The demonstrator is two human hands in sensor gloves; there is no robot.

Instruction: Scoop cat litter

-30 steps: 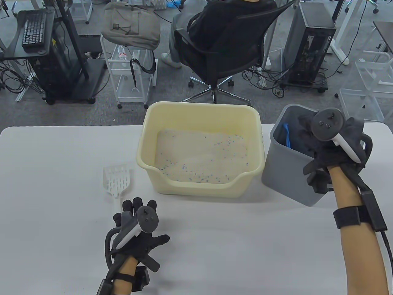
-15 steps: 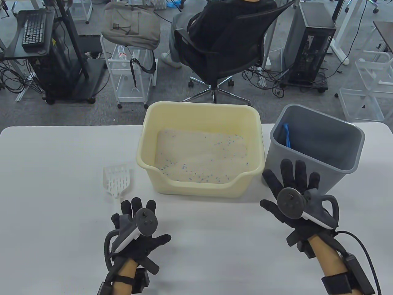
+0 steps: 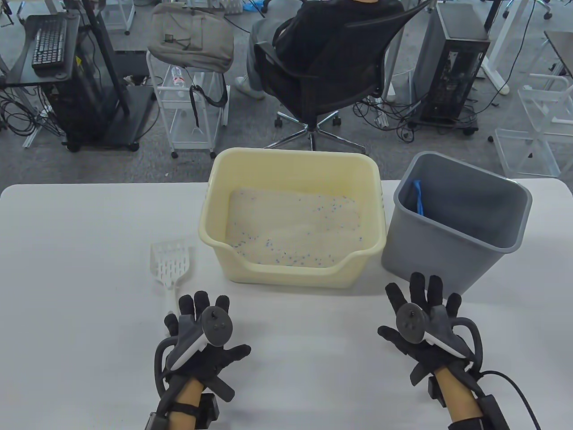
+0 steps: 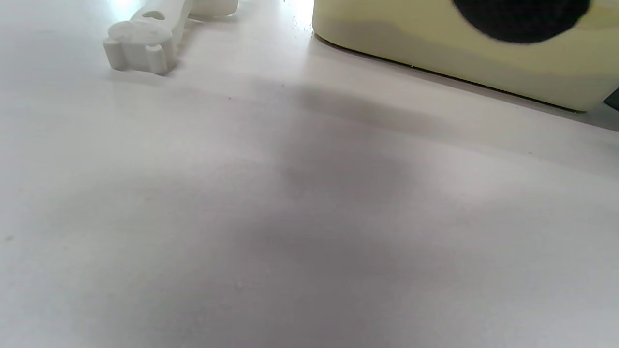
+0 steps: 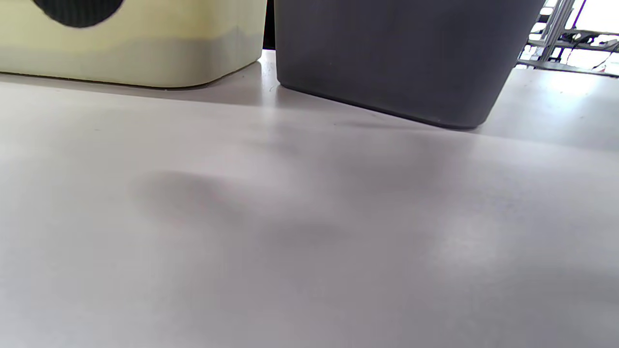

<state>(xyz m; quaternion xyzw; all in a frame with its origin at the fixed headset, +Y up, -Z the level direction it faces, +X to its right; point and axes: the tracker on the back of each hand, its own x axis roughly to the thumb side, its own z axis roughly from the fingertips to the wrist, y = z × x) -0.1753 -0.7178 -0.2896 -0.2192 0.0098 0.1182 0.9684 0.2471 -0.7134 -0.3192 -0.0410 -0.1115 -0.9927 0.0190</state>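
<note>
A cream litter tray (image 3: 215, 244) holds pale litter (image 3: 291, 228) with blue specks. It stands mid-table, and its wall shows in the left wrist view (image 4: 449, 58) and the right wrist view (image 5: 145, 53). A white slotted scoop (image 3: 170, 264) lies flat left of the tray, its handle end visible in the left wrist view (image 4: 140, 41). My left hand (image 3: 201, 322) lies open and flat, palm down, just behind the scoop's handle, holding nothing. My right hand (image 3: 421, 313) lies open, fingers spread, in front of the grey bin (image 3: 447, 251), holding nothing.
The grey bin, seen also in the right wrist view (image 5: 396, 53), stands right of the tray with a blue item (image 3: 418, 197) inside. The white table (image 3: 89, 233) ends behind the tray. Beyond it are an office chair (image 3: 322, 80), a white cart (image 3: 192, 116) and computer towers.
My right hand came back from over the bin's rim to the table in front of the bin and spread open. My left hand barely moved.
</note>
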